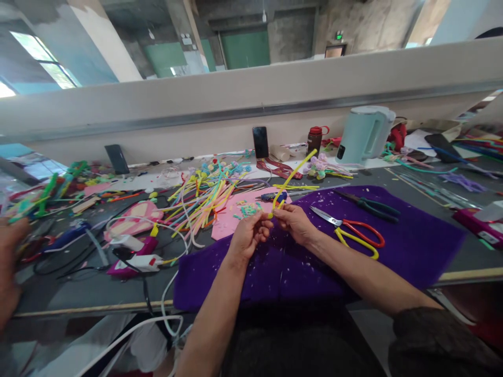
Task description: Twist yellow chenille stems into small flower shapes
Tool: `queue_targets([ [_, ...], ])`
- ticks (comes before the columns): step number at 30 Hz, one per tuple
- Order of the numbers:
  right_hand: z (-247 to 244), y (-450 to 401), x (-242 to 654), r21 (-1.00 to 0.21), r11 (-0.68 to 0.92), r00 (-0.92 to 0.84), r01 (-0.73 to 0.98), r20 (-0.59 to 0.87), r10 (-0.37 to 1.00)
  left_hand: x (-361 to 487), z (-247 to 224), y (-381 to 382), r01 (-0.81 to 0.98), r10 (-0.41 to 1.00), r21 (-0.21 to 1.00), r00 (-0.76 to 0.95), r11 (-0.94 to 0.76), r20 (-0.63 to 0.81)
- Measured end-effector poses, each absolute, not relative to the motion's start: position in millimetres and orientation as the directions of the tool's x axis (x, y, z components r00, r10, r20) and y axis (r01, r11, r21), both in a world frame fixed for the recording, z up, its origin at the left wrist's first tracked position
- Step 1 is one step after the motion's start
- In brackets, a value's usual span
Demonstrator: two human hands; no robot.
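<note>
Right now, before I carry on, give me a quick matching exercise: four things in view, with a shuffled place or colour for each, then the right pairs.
Things:
1. Yellow stem
2. Scissors
3. Kettle
4. Bottle

Place or colour:
A. Pale blue-green all over
B. Dark body, red lid
C. Held in the right hand
D. On the purple cloth, one handle red, one yellow

Pairs: 1-C, 2-D, 3-A, 4-B

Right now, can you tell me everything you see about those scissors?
The scissors have silvery, metal-looking blades, one red handle and one yellow handle, both plastic-looking. The handles are spread apart. They lie on the purple cloth, beside the person's right forearm, blades pointing away and leftward. Nobody is holding them.
</note>
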State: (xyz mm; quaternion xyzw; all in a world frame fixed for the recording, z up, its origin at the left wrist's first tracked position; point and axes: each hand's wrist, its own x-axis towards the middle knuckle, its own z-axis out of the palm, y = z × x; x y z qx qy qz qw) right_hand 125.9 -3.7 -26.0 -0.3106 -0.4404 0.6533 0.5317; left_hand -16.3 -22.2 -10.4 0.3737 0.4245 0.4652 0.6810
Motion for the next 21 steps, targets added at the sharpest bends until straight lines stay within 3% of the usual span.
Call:
queue_targets([
  [6,-28.4,-3.2,126.3,-0.900,-0.122,-0.296,-0.418,0.007,0.955,-14.4,-12.8,-24.7,-0.191,0.982,0.973,0.159,0.130,-0.100],
  [11,-27.8,-5.4,125.0,-0.908,-0.103,-0.316,-0.406,0.034,0.948,-13.9,-15.6,-25.0,-0.138,0.986,0.985,0.146,0.106,-0.085],
  [14,-27.1,-6.6,124.8,-0.918,-0.072,-0.322,-0.389,0.062,0.945,-15.6,-16.5,-22.8,-0.170,0.980,0.975,0.162,0.144,-0.117],
  [19,-26.4,-7.6,124.8,-0.932,-0.027,-0.342,-0.361,0.105,0.934,-17.8,-16.8,-20.0,-0.273,0.911,0.895,0.320,0.352,-0.261],
  [21,-27.1,-6.6,125.1,-0.928,-0.048,-0.344,-0.369,0.089,0.935,-17.0,-16.0,-20.8,-0.279,0.916,0.896,0.308,0.346,-0.257],
])
